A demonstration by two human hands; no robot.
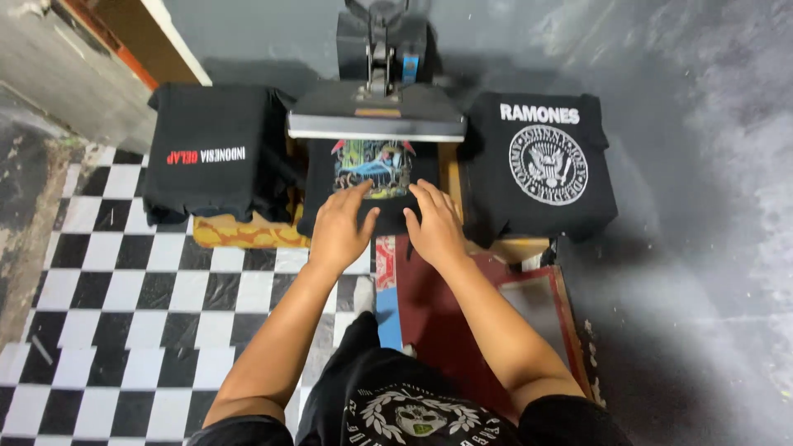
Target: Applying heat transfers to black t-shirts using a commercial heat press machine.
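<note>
A black T-shirt (326, 177) with a colourful printed picture lies flat on the lower plate of a heat press (376, 111), whose upper plate stands raised above it. My left hand (340, 227) lies palm down on the shirt's near edge, fingers spread, fingertips reaching the print. Beside it my right hand (434, 223) also presses flat on the shirt, fingers apart. Neither hand holds anything.
A stack of folded black shirts (206, 153) with red and white lettering sits left of the press. Another black stack (541, 165) with a white round emblem sits on the right. Yellow patterned cloth (244, 233) lies under the left stack. The floor is black-and-white checkered (124, 314), with a red mat (450, 314) below.
</note>
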